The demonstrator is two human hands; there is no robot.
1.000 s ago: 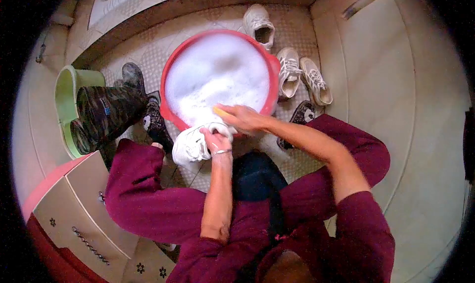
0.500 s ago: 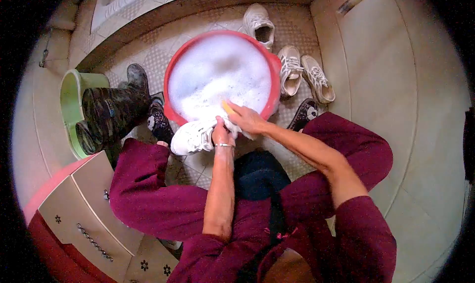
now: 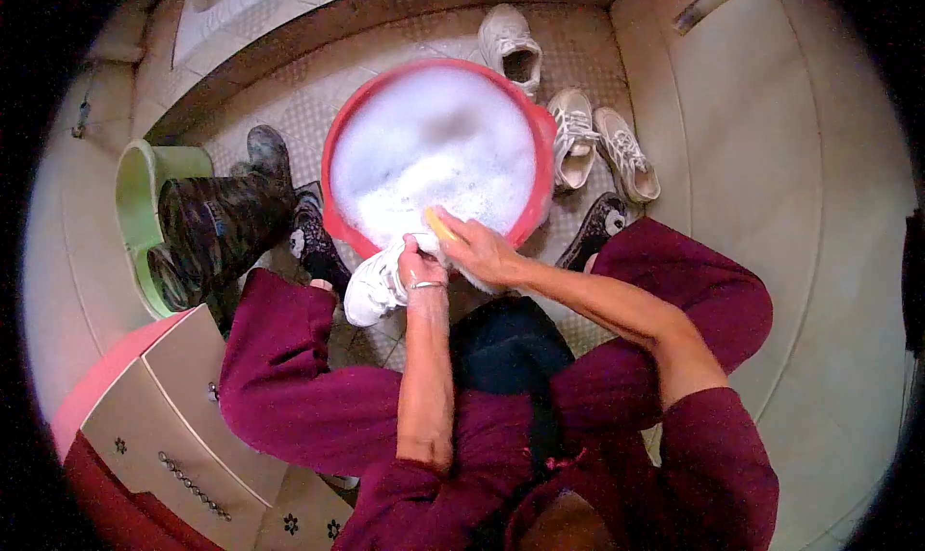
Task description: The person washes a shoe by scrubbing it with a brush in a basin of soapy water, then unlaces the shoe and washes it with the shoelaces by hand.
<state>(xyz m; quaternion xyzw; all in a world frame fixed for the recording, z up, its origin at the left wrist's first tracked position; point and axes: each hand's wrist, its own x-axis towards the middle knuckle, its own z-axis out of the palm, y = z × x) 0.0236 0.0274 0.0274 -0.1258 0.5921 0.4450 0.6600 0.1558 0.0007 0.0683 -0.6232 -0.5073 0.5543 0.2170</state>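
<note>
- Left hand: gripping white sneaker at red basin's near rim.
- Right hand: closed around yellow brush, beside the sneaker.
- Basin: filled with white foam.

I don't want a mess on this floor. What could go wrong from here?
The left hand grips the white shoe at the near edge of the red basin; with suds so close, it might slip and drop. Foam covers the basin's opening, so a bump could slop some onto the tiled floor. The right hand holds a yellow tool near the left, so the two might knock together.
</note>
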